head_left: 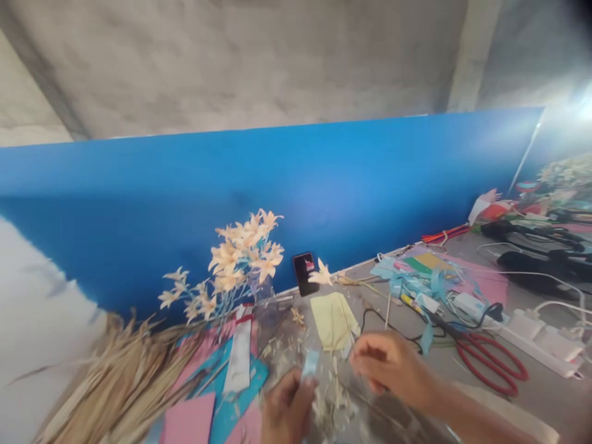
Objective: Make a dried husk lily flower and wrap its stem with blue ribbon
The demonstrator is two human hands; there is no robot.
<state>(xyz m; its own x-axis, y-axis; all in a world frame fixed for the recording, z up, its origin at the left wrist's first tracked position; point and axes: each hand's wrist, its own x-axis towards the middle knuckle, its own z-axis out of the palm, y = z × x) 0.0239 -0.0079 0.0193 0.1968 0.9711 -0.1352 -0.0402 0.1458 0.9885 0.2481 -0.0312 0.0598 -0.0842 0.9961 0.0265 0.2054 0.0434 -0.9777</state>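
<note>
My left hand (289, 404) is closed, with a short light blue strip (310, 362) pinched between thumb and fingers. To its right, my right hand (391, 367) pinches a thin stem, which seems to run up to a single cream artificial flower (322, 274). Behind the stem lies a pale yellow sheet (333, 317). Pale scraps (337, 394) litter the tabletop between and below both hands. A bunch of cream flowers (245, 250) on light blue stems stands in a clear container (264, 299), beyond my left hand.
A phone (305, 273) leans on the blue partition (324, 185). Dried husks (124, 376) and pink sheets (189, 419) lie left. On the right are red-handled scissors (493, 362), blue ribbon pieces (400, 285), a power strip (531, 345) and cables.
</note>
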